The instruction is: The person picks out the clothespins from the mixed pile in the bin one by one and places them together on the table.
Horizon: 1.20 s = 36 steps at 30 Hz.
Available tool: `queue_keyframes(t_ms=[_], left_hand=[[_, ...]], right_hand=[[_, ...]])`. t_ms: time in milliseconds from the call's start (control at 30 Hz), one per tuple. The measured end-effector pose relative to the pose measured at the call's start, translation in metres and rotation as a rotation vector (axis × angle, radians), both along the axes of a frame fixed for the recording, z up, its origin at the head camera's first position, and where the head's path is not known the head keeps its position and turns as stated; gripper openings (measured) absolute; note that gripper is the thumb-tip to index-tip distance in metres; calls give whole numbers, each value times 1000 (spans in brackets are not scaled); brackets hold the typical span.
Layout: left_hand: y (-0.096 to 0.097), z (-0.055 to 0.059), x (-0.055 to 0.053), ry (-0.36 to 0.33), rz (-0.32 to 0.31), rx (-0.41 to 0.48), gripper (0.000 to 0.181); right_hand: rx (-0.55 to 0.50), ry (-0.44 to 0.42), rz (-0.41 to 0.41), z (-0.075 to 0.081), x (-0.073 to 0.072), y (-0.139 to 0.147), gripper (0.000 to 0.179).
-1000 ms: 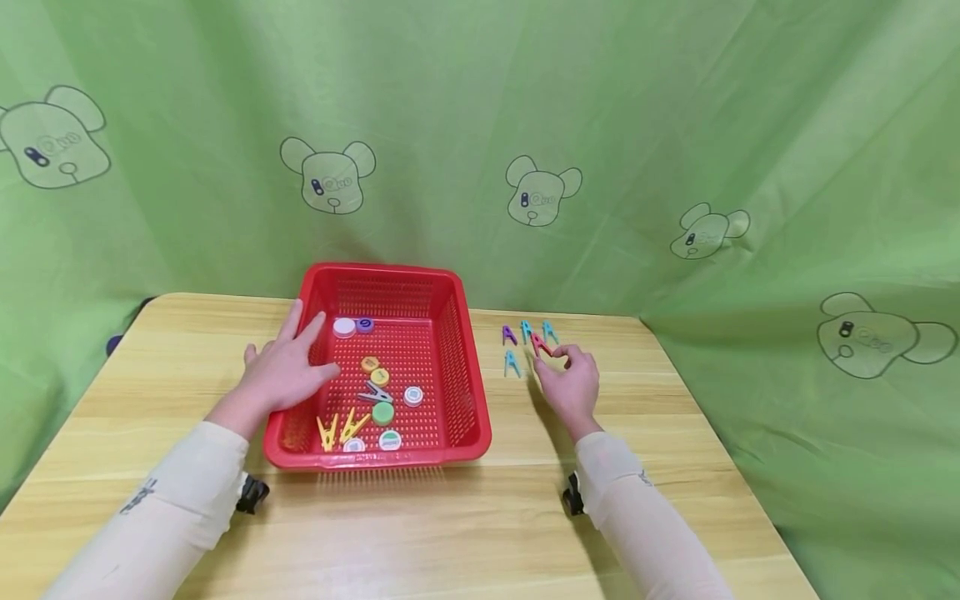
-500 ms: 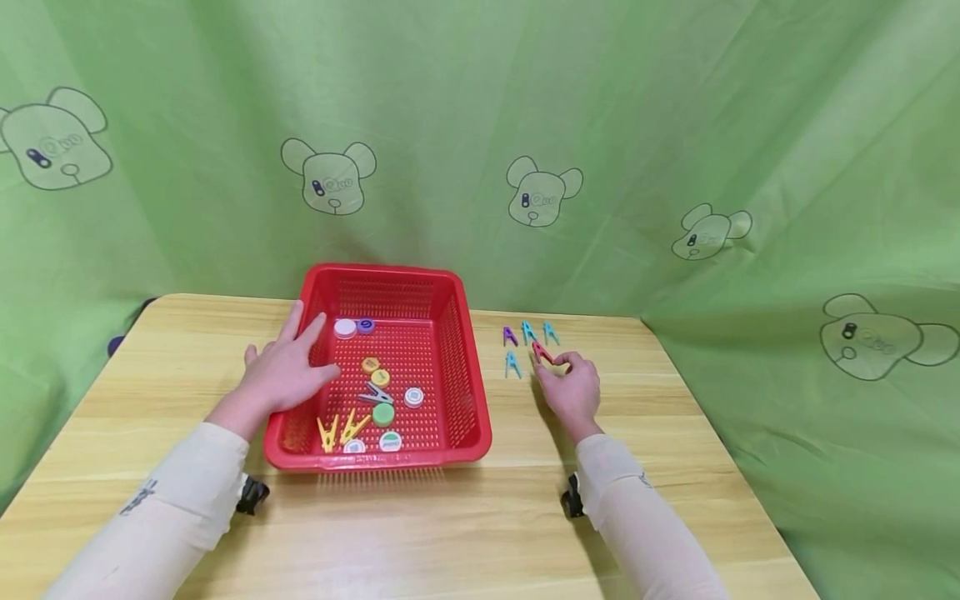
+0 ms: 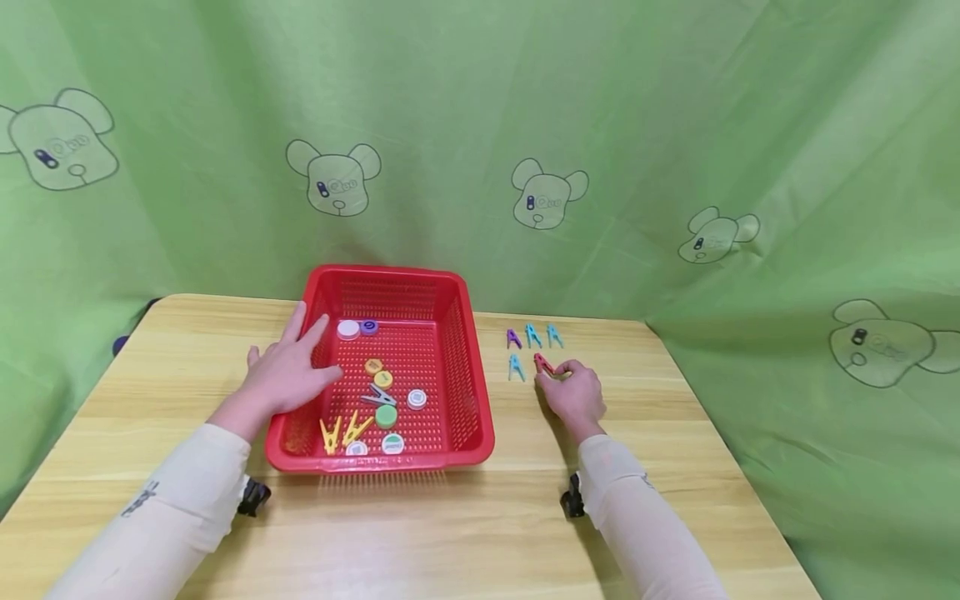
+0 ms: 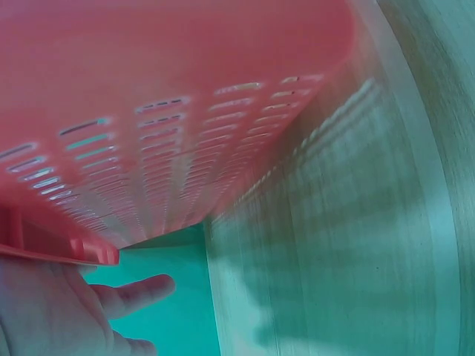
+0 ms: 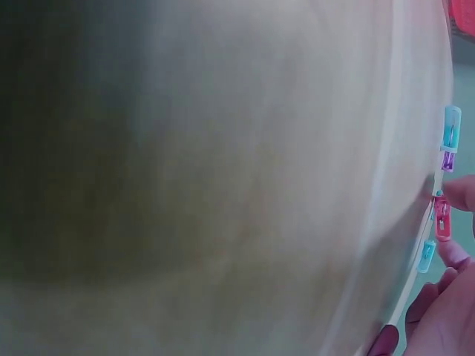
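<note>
My left hand (image 3: 283, 377) rests on the left rim of a red perforated basket (image 3: 483, 417), its fingers spread over the side. In the left wrist view the basket wall fills the upper part, with a few fingers (image 4: 133, 297) below it. To the right of the basket, my right hand (image 3: 577, 398) pinches a red clothespin (image 3: 543, 364) between thumb and finger, low at the tabletop. The right wrist view has the red clothespin (image 5: 443, 220) between the fingertips. Around it lie a purple clothespin (image 3: 513, 338) and several blue ones, including a light blue clothespin (image 3: 516, 367).
Inside the basket are two yellow clothespins, a grey clothespin (image 3: 379, 395) and several bottle caps, among them a green cap (image 3: 386, 417). A green curtain (image 3: 450, 125) hangs right behind the wooden table (image 3: 420, 542) and along its right side.
My right hand has drawn the red clothespin toward me, away from the back row, to beside the light blue one. The left hand has stayed on the basket.
</note>
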<state>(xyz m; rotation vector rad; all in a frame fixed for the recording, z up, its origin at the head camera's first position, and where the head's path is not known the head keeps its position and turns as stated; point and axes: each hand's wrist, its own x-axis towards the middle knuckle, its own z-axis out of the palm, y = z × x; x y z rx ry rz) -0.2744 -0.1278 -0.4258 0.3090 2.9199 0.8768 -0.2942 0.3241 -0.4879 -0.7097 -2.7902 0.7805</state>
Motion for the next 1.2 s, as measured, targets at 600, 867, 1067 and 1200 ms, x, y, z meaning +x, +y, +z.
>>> queue_keyframes(t_ms=[600,867,1067,1200], left_hand=[[2,1,-1,1,-6,-1,93],[3,1,-1,-2,1,4,93],[2,1,-1,-6,4,1,94],[1,0,0,-4,5,1,93]], right_hand=[[34,-82,9,0,-1,0,40],[26,-79,15,2,0,-1,45],[-11,-37,55,18,-4,-4,54],[-6,14,96,33,-12,-12,56]])
